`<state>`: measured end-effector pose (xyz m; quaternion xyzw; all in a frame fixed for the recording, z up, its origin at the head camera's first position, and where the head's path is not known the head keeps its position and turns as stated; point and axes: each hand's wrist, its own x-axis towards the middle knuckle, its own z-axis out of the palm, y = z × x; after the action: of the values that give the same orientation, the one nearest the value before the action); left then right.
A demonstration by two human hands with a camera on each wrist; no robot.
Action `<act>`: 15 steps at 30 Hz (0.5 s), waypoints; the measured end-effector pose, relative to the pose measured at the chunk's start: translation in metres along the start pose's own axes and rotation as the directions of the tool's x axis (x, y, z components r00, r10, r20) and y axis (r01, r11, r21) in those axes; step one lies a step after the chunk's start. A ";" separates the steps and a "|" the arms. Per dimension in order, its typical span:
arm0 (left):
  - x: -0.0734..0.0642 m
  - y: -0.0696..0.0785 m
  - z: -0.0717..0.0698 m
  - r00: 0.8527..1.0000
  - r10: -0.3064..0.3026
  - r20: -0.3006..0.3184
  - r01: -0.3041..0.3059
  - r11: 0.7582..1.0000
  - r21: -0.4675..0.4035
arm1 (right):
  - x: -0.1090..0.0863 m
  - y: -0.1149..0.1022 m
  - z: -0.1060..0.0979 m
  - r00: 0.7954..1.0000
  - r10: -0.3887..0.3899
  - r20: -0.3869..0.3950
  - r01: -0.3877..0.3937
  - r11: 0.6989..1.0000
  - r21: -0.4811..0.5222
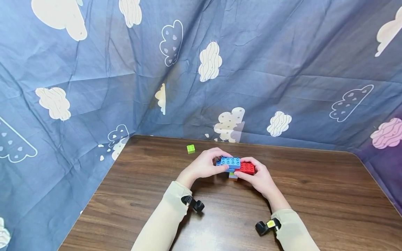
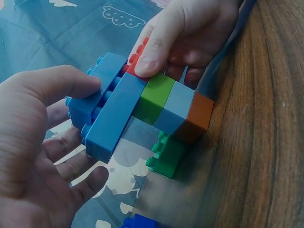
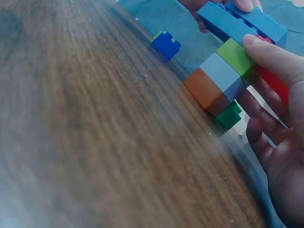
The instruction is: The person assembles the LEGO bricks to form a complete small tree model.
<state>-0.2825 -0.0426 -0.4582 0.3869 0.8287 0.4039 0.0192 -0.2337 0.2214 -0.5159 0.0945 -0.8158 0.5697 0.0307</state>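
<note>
A toy-brick build stands on the table between both hands. Its column stacks an orange brick, a light-blue brick and a lime-green brick. Across the top lie a long blue brick and, to the right, a red brick. Another blue brick sits above, its studs facing up. My left hand pinches this upper blue brick between thumb and fingers. My right hand grips the red brick, its thumb on the near side and fingers behind.
A small lime-green brick stands near the table's back edge, to the left; the right wrist view shows a blue brick under it. Behind the column is a green brick. A patterned blue cloth hangs behind the wooden table.
</note>
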 end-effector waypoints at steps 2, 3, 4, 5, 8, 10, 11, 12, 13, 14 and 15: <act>0.000 0.000 0.000 1.000 -0.002 -0.001 0.002 1.000 0.001 | 0.000 0.000 0.001 1.000 -0.006 -0.004 0.006 1.000 0.002; 0.000 0.001 -0.001 1.000 -0.003 -0.003 0.003 1.000 0.000 | 0.000 0.000 0.001 1.000 -0.010 -0.007 0.010 1.000 0.006; 0.000 0.001 -0.001 1.000 -0.003 -0.005 0.003 1.000 -0.002 | 0.000 0.001 0.002 1.000 -0.014 -0.008 0.014 1.000 0.012; 0.000 0.001 -0.001 1.000 -0.003 -0.008 0.003 1.000 -0.001 | 0.001 0.001 0.002 1.000 -0.021 -0.010 0.021 1.000 0.017; 0.000 0.001 -0.001 1.000 -0.002 -0.014 0.002 1.000 -0.002 | 0.001 0.002 0.003 0.999 -0.045 -0.011 0.045 0.998 0.041; 0.000 0.001 -0.001 1.000 -0.003 -0.016 0.003 1.000 -0.006 | 0.001 0.001 0.004 0.998 -0.065 -0.012 0.066 0.996 0.053; 0.000 0.000 -0.001 1.000 -0.003 -0.016 0.003 1.000 -0.007 | 0.001 0.001 0.004 0.997 -0.073 -0.016 0.074 0.996 0.054; 0.000 0.000 -0.001 1.000 -0.003 -0.016 0.003 1.000 -0.010 | 0.001 0.001 0.004 0.997 -0.079 -0.019 0.080 0.995 0.054; 0.000 0.000 -0.001 1.000 -0.002 -0.016 0.002 1.000 -0.012 | 0.002 0.001 0.005 0.996 -0.083 -0.022 0.084 0.995 0.052; 0.000 0.000 -0.001 1.000 -0.001 -0.017 0.001 1.000 -0.014 | 0.002 0.000 0.005 0.996 -0.085 -0.023 0.086 0.995 0.051; 0.000 0.000 -0.001 1.000 0.001 -0.017 -0.002 1.000 -0.016 | 0.002 0.000 0.005 0.996 -0.086 -0.025 0.087 0.995 0.050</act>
<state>-0.2832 -0.0429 -0.4578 0.3838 0.8253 0.4140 0.0148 -0.2351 0.2164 -0.5171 0.1239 -0.7957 0.5896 0.0623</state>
